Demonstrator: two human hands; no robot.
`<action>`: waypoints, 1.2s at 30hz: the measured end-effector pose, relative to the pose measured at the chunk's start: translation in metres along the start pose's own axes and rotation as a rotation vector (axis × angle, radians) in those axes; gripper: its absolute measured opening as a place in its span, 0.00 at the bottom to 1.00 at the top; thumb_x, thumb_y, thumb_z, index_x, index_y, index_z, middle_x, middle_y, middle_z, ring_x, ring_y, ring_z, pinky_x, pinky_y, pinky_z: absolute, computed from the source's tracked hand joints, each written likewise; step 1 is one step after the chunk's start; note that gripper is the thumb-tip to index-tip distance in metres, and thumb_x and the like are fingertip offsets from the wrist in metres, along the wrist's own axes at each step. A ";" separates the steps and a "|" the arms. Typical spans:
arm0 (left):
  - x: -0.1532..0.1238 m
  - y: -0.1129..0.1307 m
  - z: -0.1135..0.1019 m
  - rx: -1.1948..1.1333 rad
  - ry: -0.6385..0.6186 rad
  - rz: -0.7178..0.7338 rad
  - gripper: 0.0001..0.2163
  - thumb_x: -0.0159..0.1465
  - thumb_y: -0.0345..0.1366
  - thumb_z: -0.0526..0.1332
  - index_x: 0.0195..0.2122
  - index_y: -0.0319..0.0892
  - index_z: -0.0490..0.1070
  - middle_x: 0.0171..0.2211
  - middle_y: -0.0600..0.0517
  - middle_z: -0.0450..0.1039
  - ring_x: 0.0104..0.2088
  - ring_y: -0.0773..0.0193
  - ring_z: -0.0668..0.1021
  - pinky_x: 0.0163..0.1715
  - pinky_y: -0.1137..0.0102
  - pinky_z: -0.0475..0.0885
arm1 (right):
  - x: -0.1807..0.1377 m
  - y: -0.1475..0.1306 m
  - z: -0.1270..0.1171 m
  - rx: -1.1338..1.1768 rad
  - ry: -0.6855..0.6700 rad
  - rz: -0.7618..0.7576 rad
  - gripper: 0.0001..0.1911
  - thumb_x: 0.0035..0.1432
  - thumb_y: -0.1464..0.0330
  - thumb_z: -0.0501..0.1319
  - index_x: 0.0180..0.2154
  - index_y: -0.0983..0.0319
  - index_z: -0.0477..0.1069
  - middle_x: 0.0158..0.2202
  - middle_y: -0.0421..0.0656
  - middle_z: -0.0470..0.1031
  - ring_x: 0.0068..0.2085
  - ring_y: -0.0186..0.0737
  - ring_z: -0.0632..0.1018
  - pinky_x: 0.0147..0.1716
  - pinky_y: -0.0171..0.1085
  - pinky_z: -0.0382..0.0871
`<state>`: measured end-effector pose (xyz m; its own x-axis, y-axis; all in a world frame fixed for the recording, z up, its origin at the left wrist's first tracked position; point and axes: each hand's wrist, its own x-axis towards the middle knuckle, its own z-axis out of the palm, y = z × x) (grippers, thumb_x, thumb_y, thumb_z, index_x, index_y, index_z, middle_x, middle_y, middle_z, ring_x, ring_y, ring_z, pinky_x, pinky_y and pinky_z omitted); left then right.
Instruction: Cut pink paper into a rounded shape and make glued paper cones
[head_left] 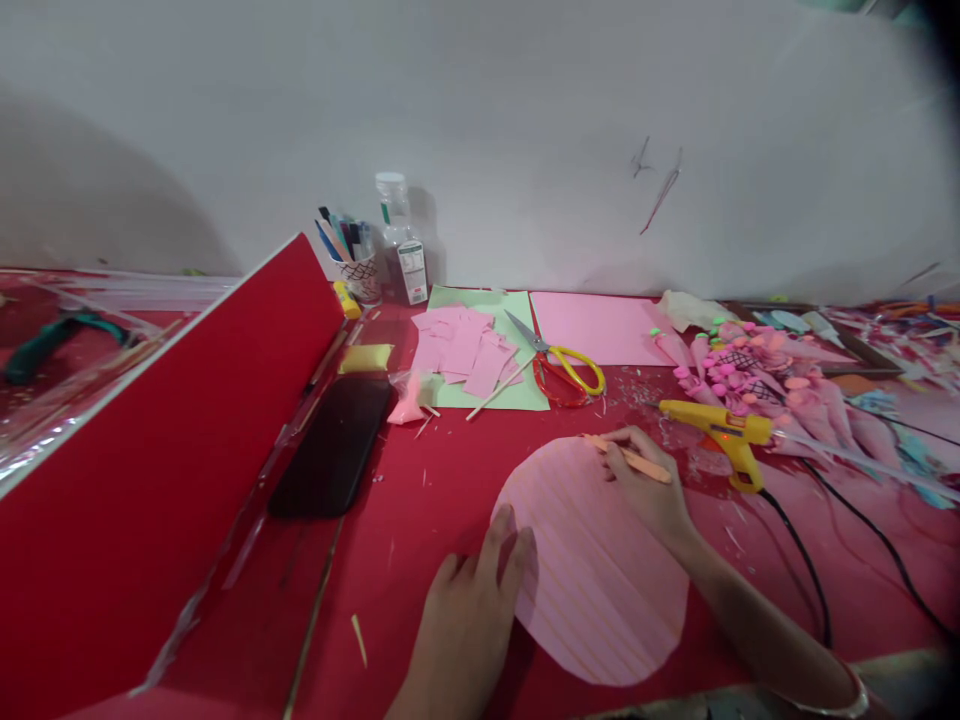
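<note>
A round sheet of pink paper (600,560) with faint parallel lines across it lies flat on the red table. At its left edge, my left hand (476,600) rests with fingers stretched out, some of them on the paper. My right hand (649,490) is closed around a slim orange pen-like stick (641,464); whether it is a pen or a cutter I cannot tell. The stick's tip meets the sheet's upper edge. Just right of that hand lies a yellow glue gun (720,430), and beyond the sheet are scissors (559,365) with red and yellow handles.
Cut pink paper pieces (461,345) lie on a green sheet (442,298). A black phone (334,450) sits beside a tall red board (165,440). Behind stand a pen cup (360,278) and a bottle (405,255). Pink paper cones (757,370) pile up at right, near cords (806,560).
</note>
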<state>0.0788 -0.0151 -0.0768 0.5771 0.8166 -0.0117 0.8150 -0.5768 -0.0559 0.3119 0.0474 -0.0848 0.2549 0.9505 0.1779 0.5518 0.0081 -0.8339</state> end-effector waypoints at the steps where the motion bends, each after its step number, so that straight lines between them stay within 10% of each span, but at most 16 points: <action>1: 0.000 0.000 0.000 -0.004 -0.006 0.004 0.29 0.52 0.18 0.49 0.55 0.44 0.59 0.57 0.45 0.58 0.29 0.66 0.77 0.29 0.68 0.71 | -0.002 -0.002 0.000 0.033 0.005 0.009 0.08 0.54 0.64 0.54 0.32 0.62 0.65 0.24 0.40 0.71 0.24 0.36 0.73 0.22 0.33 0.66; 12: -0.004 0.000 0.006 0.008 -0.011 0.016 0.26 0.53 0.19 0.50 0.55 0.40 0.60 0.54 0.42 0.63 0.33 0.64 0.77 0.34 0.67 0.70 | -0.037 -0.059 0.039 0.118 -0.503 -0.124 0.06 0.55 0.70 0.52 0.33 0.59 0.68 0.29 0.38 0.71 0.30 0.33 0.73 0.29 0.31 0.65; 36: -0.003 0.003 0.004 0.024 0.008 -0.036 0.26 0.51 0.17 0.48 0.51 0.38 0.64 0.53 0.44 0.64 0.28 0.67 0.77 0.31 0.69 0.72 | -0.033 -0.046 0.028 0.046 -0.428 -0.120 0.05 0.54 0.70 0.52 0.30 0.60 0.66 0.24 0.36 0.67 0.25 0.32 0.68 0.24 0.30 0.60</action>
<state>0.0787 -0.0193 -0.0807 0.5480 0.8365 -0.0011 0.8338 -0.5463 -0.0804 0.2561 0.0244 -0.0667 -0.1654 0.9849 0.0506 0.5190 0.1306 -0.8448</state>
